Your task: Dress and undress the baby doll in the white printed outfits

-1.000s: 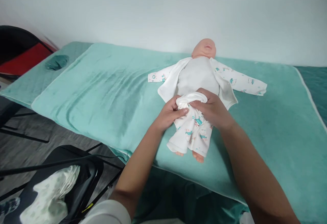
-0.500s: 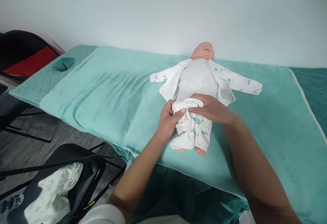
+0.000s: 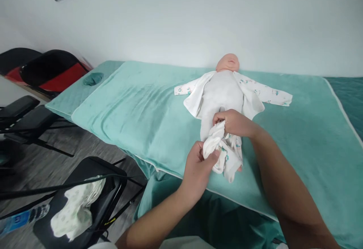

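A baby doll [image 3: 224,90] lies on its back on a teal towel [image 3: 136,109], head toward the wall, arms spread in an open printed white jacket [image 3: 266,95]. Printed white trousers [image 3: 227,154] are bunched low over its legs. My left hand [image 3: 200,164] is closed on the trousers' waistband near the towel's front edge. My right hand [image 3: 231,122] grips the same cloth higher up, at the doll's hips.
A padded table [image 3: 65,97] under the towel runs along a white wall. A black folding chair [image 3: 96,188] at the lower left carries a pale cloth [image 3: 76,207]. More black and red chairs [image 3: 53,71] stand at the far left. A bottle [image 3: 19,218] lies on the floor.
The trousers have come down from the doll's waist to its lower legs. My left hand moved toward me with the waistband; the view shifted left and up.
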The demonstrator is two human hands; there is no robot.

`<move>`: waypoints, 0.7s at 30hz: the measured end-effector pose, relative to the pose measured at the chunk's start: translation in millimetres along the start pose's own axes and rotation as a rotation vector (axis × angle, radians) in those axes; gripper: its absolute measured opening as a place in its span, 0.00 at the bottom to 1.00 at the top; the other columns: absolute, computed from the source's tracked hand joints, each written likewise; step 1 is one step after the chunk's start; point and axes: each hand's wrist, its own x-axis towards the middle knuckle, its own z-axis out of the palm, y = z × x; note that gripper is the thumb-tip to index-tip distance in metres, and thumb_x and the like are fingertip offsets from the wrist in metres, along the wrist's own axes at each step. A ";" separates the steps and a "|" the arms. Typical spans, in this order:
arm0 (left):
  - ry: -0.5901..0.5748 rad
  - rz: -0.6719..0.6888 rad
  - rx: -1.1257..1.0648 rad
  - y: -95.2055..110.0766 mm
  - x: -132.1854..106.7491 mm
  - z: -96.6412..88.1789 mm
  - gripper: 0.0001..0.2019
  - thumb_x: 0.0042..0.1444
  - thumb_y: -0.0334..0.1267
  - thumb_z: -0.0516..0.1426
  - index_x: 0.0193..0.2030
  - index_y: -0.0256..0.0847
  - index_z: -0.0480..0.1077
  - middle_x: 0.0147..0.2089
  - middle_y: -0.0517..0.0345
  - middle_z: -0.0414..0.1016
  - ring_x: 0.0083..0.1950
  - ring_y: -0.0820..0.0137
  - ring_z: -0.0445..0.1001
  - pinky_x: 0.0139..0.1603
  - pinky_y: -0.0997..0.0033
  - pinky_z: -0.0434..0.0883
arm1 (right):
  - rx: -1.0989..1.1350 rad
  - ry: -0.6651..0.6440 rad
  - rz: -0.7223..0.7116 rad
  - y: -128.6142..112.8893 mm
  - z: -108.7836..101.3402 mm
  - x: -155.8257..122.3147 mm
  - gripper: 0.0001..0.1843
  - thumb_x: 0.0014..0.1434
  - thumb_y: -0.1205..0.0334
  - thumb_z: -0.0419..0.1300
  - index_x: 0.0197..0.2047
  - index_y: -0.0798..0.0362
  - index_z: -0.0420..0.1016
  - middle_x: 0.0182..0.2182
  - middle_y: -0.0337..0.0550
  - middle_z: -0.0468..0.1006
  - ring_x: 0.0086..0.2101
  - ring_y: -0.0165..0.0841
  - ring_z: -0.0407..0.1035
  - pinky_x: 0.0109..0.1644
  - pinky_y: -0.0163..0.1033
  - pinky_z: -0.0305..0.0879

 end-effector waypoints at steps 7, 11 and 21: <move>0.074 -0.055 -0.083 -20.4 -24.8 -0.1 0.18 0.50 0.50 0.70 0.37 0.40 0.72 0.33 0.60 0.73 0.34 0.73 0.66 0.35 0.74 0.64 | -0.150 -0.070 -0.010 1.9 0.2 -0.1 0.11 0.45 0.69 0.57 0.33 0.52 0.78 0.32 0.37 0.81 0.32 0.32 0.70 0.37 0.36 0.60; 0.154 -0.061 -0.151 -39.2 -30.4 -7.0 0.16 0.53 0.49 0.69 0.39 0.40 0.73 0.34 0.60 0.72 0.35 0.74 0.65 0.38 0.74 0.63 | -0.221 -0.109 0.013 -3.3 2.0 -0.6 0.09 0.47 0.68 0.60 0.32 0.50 0.80 0.33 0.37 0.82 0.33 0.33 0.71 0.37 0.36 0.59; 0.270 -0.038 -0.261 -61.7 -24.2 -23.9 0.16 0.51 0.47 0.70 0.36 0.39 0.72 0.31 0.63 0.67 0.35 0.75 0.65 0.40 0.75 0.64 | -0.298 -0.148 0.005 -0.6 6.2 -3.2 0.06 0.53 0.59 0.66 0.31 0.50 0.83 0.33 0.41 0.83 0.33 0.36 0.72 0.37 0.40 0.59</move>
